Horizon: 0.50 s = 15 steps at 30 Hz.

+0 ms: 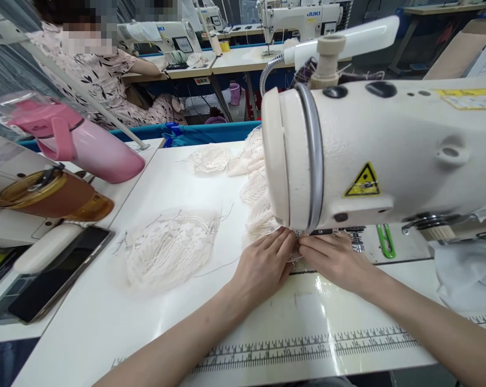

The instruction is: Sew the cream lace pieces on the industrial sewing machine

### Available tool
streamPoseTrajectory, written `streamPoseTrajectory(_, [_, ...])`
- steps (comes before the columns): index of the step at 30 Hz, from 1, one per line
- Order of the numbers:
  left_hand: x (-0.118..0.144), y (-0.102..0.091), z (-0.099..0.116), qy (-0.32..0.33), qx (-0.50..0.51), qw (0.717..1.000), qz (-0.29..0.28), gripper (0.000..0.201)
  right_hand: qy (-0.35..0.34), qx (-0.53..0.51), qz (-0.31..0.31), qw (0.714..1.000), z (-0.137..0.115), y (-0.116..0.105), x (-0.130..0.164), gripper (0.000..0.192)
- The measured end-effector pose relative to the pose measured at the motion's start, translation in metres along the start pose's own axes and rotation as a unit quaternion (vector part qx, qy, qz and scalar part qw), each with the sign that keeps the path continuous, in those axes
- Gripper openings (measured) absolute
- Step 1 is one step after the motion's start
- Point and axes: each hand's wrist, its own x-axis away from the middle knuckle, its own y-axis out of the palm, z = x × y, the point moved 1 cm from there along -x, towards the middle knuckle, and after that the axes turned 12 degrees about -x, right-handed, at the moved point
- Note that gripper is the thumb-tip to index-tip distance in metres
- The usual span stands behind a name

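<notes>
grip: left hand and right hand flat, fingertips pressing a small lace piece, nothing clasped | where: on the table under the sewing machine head | feel: likely light, limp, snag-prone; best held at edges | nearby: lace pile to the left

The sewing machine has a smooth, glossy cream enamel shell. The white table is slick laminate that catches the light. The lace piece to the left looks open, rough and matt. Far left, the pink bottle is smooth plastic; the phone has glossy black glass.
</notes>
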Motion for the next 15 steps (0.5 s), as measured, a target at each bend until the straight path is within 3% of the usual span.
streamPoseTrajectory(8, [-0.0001, -0.0013, 0.0015, 0.006, -0.02, 1.0, -0.007, 0.033, 0.013, -0.015, -0.011, 1.0, 0.0036, -0.0009, 0.0, 0.024])
streamPoseTrajectory(15, [0.0006, 0.0003, 0.0034, 0.007, -0.029, 1.0, 0.0, 0.035, 0.017, 0.044, 0.028, 0.998, 0.0036, -0.0045, 0.0, 0.023])
